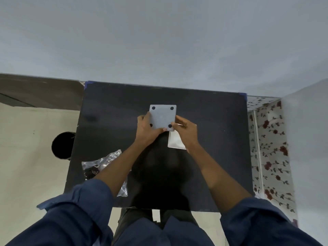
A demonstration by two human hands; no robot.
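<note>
A flat grey square plate (162, 116) with a black round pad at each corner is held over the middle of the black table (110, 121). My left hand (148, 129) grips its left and near edge, thumb across the near corner. My right hand (186, 132) touches the plate's right edge with curled fingers and lies over a second flat pale panel (174, 141) that rests on the table just below the plate. Whether the right hand grips that panel is hidden.
A crumpled clear plastic bag (104, 163) lies on the table's near left, partly under my left forearm. A black round object (61, 144) sits on the pale floor to the left. A wall with flowered covering (269, 148) stands at the right.
</note>
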